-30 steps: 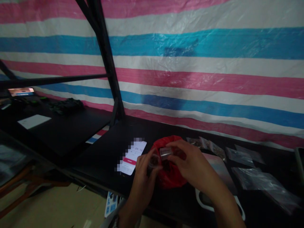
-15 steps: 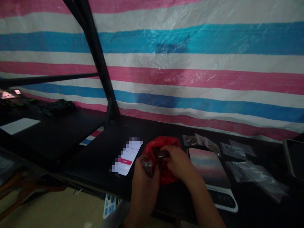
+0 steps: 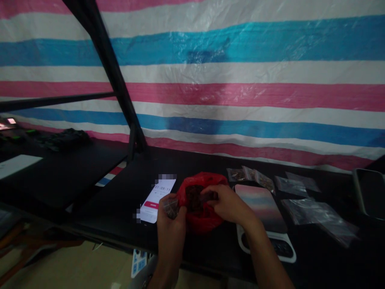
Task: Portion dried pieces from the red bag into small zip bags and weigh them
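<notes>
Dropped lower since 1 second ago: right hand [image 3: 230,204] dips a small scoop, probably, into red bag [image 3: 200,218] mid-table. Left hand [image 3: 170,216] pinches small clear pouch [image 3: 171,205]. Light, crinkly, slippery; best gripped at the rim.

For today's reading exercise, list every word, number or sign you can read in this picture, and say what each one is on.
"01:09:11" on the lit phone screen, left of the red bag.
Red button below the digits: label too small to read.
Pixelated patches on the phone: unreadable.
Blue-and-white sheet under the table edge: print too blurred to read.
</notes>
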Motion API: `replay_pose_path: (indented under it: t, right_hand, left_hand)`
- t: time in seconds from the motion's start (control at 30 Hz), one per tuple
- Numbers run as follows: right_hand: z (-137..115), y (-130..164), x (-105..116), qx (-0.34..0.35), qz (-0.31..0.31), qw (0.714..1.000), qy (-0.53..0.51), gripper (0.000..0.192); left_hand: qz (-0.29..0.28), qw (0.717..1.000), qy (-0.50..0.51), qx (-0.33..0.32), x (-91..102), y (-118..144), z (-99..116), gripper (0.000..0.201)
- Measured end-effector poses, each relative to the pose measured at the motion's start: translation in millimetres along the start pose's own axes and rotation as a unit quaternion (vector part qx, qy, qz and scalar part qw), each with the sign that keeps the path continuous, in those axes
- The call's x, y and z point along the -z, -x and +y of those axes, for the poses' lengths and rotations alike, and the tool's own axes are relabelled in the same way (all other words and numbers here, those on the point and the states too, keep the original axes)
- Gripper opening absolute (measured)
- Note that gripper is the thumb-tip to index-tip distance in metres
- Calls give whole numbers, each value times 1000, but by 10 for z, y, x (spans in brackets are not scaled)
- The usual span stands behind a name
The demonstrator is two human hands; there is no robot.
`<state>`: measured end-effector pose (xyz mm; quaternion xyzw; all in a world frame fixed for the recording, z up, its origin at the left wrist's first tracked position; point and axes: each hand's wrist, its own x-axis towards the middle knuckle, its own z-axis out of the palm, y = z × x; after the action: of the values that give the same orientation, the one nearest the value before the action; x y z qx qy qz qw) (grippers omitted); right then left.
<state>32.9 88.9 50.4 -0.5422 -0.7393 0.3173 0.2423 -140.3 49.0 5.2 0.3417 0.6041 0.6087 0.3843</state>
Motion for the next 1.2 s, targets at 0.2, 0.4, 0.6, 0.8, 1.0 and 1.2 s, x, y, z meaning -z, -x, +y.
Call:
replay_pose_path:
  t: [0.2, 0.4, 0.6, 0.8, 1.0, 1.2]
  right_hand:
    - [-16, 124, 236, -15, 72, 997, -14, 35]
    - [-181, 316, 330, -12, 9, 1000, 5, 37]
    - [-164, 251, 142, -54, 0, 996, 78, 45]
    - [7, 207, 149, -47, -52, 995, -77, 38]
    - [96, 209, 149, -41, -75, 985, -151, 37]
    - [57, 219, 158, -30, -75, 984, -162, 48]
  left_hand:
    - [57, 995, -56, -56, -27, 86, 81, 39]
    - [3, 988, -105, -114, -28, 210, -37, 36]
    - [-29, 989, -102, -104, -36, 209, -96, 38]
    - [-34, 992, -84, -91, -31, 183, -81, 36]
    - [-23, 991, -76, -103, -32, 183, -76, 36]
    - [-14, 990, -92, -102, -27, 203, -84, 37]
